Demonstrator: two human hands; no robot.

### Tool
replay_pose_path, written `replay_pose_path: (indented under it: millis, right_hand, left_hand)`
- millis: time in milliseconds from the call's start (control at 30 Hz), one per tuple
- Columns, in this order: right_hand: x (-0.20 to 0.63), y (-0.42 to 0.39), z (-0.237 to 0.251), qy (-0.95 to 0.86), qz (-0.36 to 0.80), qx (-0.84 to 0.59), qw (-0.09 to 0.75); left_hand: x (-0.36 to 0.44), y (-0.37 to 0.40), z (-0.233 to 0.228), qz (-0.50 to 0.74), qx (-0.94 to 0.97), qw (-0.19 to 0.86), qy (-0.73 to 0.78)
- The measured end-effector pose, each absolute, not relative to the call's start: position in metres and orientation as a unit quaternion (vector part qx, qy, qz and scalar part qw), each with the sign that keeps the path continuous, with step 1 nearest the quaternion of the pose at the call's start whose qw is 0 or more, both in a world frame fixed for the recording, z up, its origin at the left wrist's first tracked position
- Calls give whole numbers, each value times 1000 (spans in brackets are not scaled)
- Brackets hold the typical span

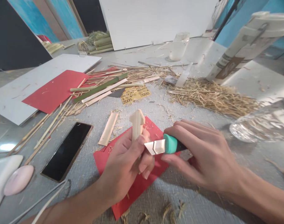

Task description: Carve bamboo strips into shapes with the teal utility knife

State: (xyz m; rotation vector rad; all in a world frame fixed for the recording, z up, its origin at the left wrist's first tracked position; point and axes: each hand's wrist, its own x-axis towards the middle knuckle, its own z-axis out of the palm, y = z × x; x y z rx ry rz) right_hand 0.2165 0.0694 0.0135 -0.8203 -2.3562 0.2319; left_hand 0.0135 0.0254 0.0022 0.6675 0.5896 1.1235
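Over one red sheet (pixel 139 188), our left hand (pixel 125 163) clamps one arrow-shaped wooden piece (pixel 137 124); by the sheet's right edge, our right hand (pixel 202 152) clamps one cutter (pixel 170 144).

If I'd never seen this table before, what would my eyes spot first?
Probably the knife with the green collar in the right hand, its shiny blade close to the left hand, which holds a pale wooden piece. Next might come the bright red sheet below the left hand, then the dark phone lying to its left.
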Motion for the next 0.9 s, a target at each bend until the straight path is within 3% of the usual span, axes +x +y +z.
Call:
replay_pose_path:
  millis: [900]
  right_hand:
    - [216, 66, 17, -892, 53, -315, 319]
  left_hand:
    - [18, 20, 4, 510, 298, 762, 264]
